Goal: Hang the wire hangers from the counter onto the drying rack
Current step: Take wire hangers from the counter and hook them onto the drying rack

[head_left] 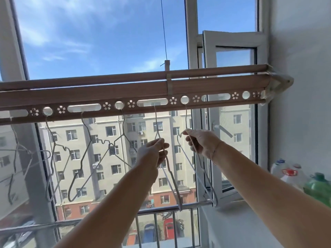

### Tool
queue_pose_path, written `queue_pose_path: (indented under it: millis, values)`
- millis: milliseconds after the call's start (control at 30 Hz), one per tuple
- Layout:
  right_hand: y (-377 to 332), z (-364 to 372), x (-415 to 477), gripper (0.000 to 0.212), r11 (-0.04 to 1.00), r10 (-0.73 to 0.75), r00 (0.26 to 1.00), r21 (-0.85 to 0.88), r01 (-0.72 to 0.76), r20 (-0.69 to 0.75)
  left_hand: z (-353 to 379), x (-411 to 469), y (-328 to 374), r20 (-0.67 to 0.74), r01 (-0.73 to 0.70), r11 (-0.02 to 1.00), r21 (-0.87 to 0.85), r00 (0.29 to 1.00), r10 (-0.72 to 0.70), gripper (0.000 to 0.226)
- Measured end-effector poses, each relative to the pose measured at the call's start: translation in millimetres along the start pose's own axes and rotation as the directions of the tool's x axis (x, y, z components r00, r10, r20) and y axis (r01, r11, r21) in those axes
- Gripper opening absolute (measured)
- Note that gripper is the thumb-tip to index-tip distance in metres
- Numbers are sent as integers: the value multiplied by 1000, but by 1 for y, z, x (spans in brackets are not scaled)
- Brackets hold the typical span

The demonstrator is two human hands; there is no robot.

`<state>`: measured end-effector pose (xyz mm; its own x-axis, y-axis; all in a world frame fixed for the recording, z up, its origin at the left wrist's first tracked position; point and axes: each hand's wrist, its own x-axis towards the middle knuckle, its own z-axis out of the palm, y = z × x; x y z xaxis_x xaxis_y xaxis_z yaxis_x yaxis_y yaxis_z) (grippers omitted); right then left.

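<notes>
Left hand [154, 153], centre of frame: grip closed, thumb and fingertips pinching a wire hanger [155, 120] just below its neck, where the shoulders split. Its hook sits in a long slot of the drying rack [125, 90]. Its body hangs down past the wrist toward lower centre.

Right hand [202, 143], right of centre: fingers curled round the top of a second hanger [186, 119]. Its neck runs straight up to a round hole in the rack, and the body slants down to the lower right. The two hands are near each other, not touching.

The rack is a wood-toned double bar crossing the frame from mid left to upper right. A punched strip of round holes, long slots and flower cut-outs runs along its underside. It hangs on a thin cable [163, 33] from the top of the frame. Three more hangers [123, 119] hang from holes and a slot left of centre. A blurred tangle of hangers [18, 154] is at far left.

The room is a glazed balcony with white frames. A casement [232, 43] stands open at right, next to a white wall [304, 68]. Outside are blue sky, an apartment block [111, 158], a metal railing [157, 210] and parked cars below.

The white surface [232, 222] is at lower right. At its far right edge stand plastic bottles [290, 173], with white ones, a red cap and a green one [318, 188]. They are blurred and I cannot tell their contents.
</notes>
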<state>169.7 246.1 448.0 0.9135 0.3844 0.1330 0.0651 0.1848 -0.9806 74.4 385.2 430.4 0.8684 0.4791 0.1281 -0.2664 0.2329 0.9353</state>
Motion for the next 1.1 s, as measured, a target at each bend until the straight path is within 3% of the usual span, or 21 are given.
queue_pose_path:
  millis: [200, 333, 500, 667, 767, 900, 1100]
  values:
    - [12, -6, -16, 19, 996, -89, 994, -4, 89, -56, -18, -13, -10, -24, -74, 997, 21, 997, 75, 20]
    - [53, -29, -34, 12, 965, -230, 964, -160, 209, -132, -35, -35, -31, -13, -175, 975, 138, 984, 178, 16]
    - [130, -59, -63, 19, 935, -239, 963, -296, 195, -122, -65, -59, -81, 10, -230, 938, 258, 972, 235, 21]
    - [190, -79, -105, 34, 855, -284, 950, -483, 190, -128, -79, -82, -153, 107, -142, 919, 367, 988, 110, 23]
    - [223, -95, -128, 44, 807, -270, 950, -575, 133, -159, -80, -94, -194, 234, -85, 877, 473, 972, -32, 41]
    - [254, -112, -157, 57, 766, -202, 949, -643, -1, -243, -79, -101, -240, 345, -97, 780, 619, 925, -158, 68]
    - [279, -141, -199, 67, 739, -125, 900, -644, -196, -417, -62, -111, -286, 529, -187, 720, 668, 800, -283, 77]
